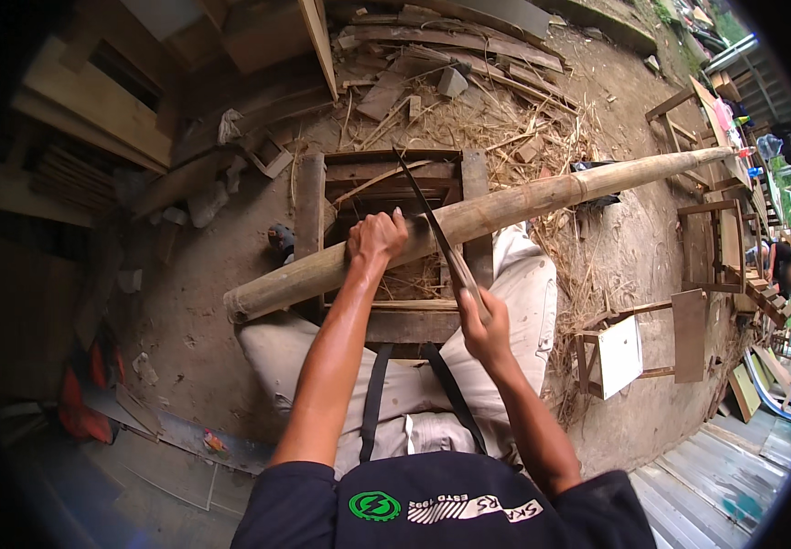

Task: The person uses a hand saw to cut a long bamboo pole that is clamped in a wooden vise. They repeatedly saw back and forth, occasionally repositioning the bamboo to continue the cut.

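Note:
A long bamboo pole (542,194) lies slantwise before me, its thick end near my left knee and its thin end at the far right. It crosses a low dark wooden frame (310,197) that stands between my legs. My left hand (378,240) is closed over the pole near the frame's middle. In my right hand (487,328), closed round the handle, is a long-bladed cutting tool (433,222). Its narrow dark blade crosses the pole just right of my left hand, tip pointing away. Seen almost edge-on, the blade shows no clear teeth.
Bamboo strips and wood scraps (450,64) litter the ground beyond the frame. Wooden furniture (93,101) stands at the far left. On the right are a small wooden frame with a white panel (619,357) and metal sheets (706,476). A person (784,270) is at the right edge.

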`<act>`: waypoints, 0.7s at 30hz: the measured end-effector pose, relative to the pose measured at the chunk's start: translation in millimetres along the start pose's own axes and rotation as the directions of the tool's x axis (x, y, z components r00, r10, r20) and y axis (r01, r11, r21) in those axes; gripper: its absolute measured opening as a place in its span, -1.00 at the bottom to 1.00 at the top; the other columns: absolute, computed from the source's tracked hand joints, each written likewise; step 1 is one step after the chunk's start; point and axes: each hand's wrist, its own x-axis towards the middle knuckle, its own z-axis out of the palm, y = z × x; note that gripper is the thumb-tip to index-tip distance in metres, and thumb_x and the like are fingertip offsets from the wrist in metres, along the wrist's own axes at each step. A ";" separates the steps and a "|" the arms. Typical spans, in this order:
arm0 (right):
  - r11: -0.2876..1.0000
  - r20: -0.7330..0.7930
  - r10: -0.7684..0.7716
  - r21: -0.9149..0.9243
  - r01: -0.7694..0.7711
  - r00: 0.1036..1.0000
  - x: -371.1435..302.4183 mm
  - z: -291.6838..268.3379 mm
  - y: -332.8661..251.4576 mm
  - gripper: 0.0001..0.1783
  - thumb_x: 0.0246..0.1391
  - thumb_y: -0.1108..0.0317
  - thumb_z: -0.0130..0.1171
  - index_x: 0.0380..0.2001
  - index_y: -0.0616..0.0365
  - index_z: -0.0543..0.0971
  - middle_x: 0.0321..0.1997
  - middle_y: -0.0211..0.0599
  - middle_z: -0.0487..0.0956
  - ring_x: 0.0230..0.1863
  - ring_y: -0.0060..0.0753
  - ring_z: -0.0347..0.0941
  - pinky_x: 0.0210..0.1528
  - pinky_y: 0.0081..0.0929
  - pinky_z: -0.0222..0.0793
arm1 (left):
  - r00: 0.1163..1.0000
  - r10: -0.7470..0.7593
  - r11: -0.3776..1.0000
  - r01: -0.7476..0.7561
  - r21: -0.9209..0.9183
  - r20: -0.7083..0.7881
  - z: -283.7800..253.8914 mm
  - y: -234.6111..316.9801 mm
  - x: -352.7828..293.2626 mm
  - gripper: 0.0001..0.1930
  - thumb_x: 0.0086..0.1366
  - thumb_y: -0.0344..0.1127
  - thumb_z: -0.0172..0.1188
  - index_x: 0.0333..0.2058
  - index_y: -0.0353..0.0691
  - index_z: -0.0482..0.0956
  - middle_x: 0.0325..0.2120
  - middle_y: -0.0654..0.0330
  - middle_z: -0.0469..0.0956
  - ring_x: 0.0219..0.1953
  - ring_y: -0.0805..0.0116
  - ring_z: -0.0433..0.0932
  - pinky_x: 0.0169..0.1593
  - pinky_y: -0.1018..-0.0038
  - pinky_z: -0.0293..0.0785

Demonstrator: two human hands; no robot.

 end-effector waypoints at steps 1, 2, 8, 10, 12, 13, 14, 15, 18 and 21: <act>0.996 -0.010 0.073 -0.045 -0.073 0.997 -28.1 -11.0 -20.3 -0.68 0.30 0.32 0.03 -0.54 0.24 0.45 -0.69 -0.44 0.32 -0.60 -0.65 0.19 -0.56 -0.49 0.11 | 1.000 0.006 1.000 -0.006 -0.008 0.002 -1.3 -0.3 0.1 -0.36 0.38 0.05 -0.18 -0.47 -0.43 0.69 -0.45 -0.30 0.61 -0.31 -0.25 0.65 -0.12 0.02 0.54; 0.989 0.002 0.137 -0.054 -0.137 0.991 -60.4 -23.3 -44.6 -0.70 0.29 0.35 0.02 -0.54 0.24 0.46 -0.70 -0.43 0.33 -0.62 -0.64 0.21 -0.58 -0.49 0.12 | 1.000 0.015 1.000 -0.015 0.010 -0.007 -2.9 -0.1 0.7 -0.36 0.39 0.03 -0.19 -0.48 -0.43 0.68 -0.45 -0.30 0.61 -0.31 -0.26 0.65 -0.13 0.02 0.54; 0.981 -0.018 0.163 -0.105 -0.164 0.986 -113.9 -42.2 -111.2 -0.75 0.24 0.35 0.01 -0.42 0.29 0.55 -0.71 -0.43 0.42 -0.65 -0.64 0.33 -0.60 -0.51 0.21 | 0.997 -0.032 0.999 0.034 -0.019 0.071 -1.8 3.4 -2.4 -0.32 0.43 0.02 -0.27 -0.49 -0.45 0.67 -0.43 -0.33 0.60 -0.28 -0.32 0.62 -0.04 -0.03 0.50; 0.999 -0.040 0.017 -0.041 -0.018 0.999 -50.6 -15.5 -71.6 -0.71 0.29 0.30 0.01 -0.43 0.29 0.53 -0.70 -0.46 0.39 -0.63 -0.66 0.29 -0.59 -0.51 0.17 | 1.000 -0.010 1.000 0.010 0.006 -0.007 2.4 4.1 -6.9 -0.33 0.44 0.00 -0.27 -0.51 -0.43 0.67 -0.45 -0.31 0.60 -0.31 -0.30 0.62 -0.06 -0.02 0.50; 0.996 -0.064 0.020 0.082 -0.015 0.998 18.1 14.4 -16.8 -0.63 0.33 0.23 0.01 -0.50 0.26 0.47 -0.68 -0.39 0.35 -0.58 -0.61 0.20 -0.53 -0.49 0.12 | 0.998 0.022 0.998 -0.018 0.058 -0.065 7.5 4.3 -11.9 -0.34 0.44 -0.02 -0.26 -0.52 -0.41 0.68 -0.47 -0.28 0.60 -0.34 -0.28 0.62 -0.08 0.00 0.50; 0.999 -0.072 0.001 0.052 0.003 0.997 42.9 24.9 6.3 -0.64 0.32 0.25 0.03 -0.51 0.27 0.46 -0.68 -0.33 0.33 -0.58 -0.58 0.21 -0.52 -0.45 0.15 | 0.993 0.047 0.998 -0.043 0.038 -0.107 8.1 3.7 -13.0 -0.35 0.44 -0.02 -0.26 -0.53 -0.41 0.67 -0.48 -0.28 0.60 -0.35 -0.28 0.62 -0.09 0.00 0.50; 0.999 -0.075 0.026 -0.027 -0.028 0.997 43.8 27.3 21.2 -0.65 0.32 0.26 0.04 -0.51 0.27 0.46 -0.68 -0.32 0.32 -0.58 -0.57 0.21 -0.52 -0.45 0.15 | 0.993 0.050 0.999 -0.047 0.028 -0.108 8.1 3.5 -12.4 -0.35 0.44 -0.03 -0.26 -0.54 -0.41 0.67 -0.49 -0.28 0.60 -0.36 -0.28 0.62 -0.10 0.01 0.50; 0.998 -0.079 -0.016 -0.062 0.011 0.997 33.4 26.0 28.1 -0.66 0.31 0.27 0.04 -0.51 0.27 0.45 -0.68 -0.32 0.32 -0.58 -0.56 0.21 -0.52 -0.44 0.16 | 0.998 0.040 0.999 -0.039 0.024 -0.047 8.1 2.7 -11.1 -0.35 0.44 -0.03 -0.25 -0.54 -0.40 0.67 -0.49 -0.27 0.60 -0.37 -0.27 0.62 -0.11 0.01 0.50; 0.993 -0.005 0.087 -0.080 -0.087 0.996 -46.5 -11.3 -4.9 -0.70 0.30 0.34 0.02 -0.52 0.25 0.46 -0.68 -0.39 0.36 -0.61 -0.59 0.24 -0.55 -0.46 0.15 | 0.997 0.038 0.999 -0.039 -0.001 -0.069 6.1 -0.6 -2.3 -0.35 0.43 -0.03 -0.24 -0.56 -0.41 0.67 -0.51 -0.29 0.59 -0.39 -0.28 0.62 -0.11 0.01 0.50; 0.988 -0.019 0.069 -0.135 -0.071 0.997 -126.7 -42.0 -75.2 -0.61 0.31 0.19 -0.03 -0.19 0.34 0.61 -0.63 -0.57 0.41 -0.63 -0.78 0.24 -0.59 -0.71 0.10 | 0.996 0.022 1.000 -0.022 0.008 -0.084 11.7 -3.8 0.9 -0.37 0.42 -0.04 -0.22 -0.58 -0.38 0.67 -0.52 -0.27 0.59 -0.42 -0.22 0.63 -0.16 0.05 0.49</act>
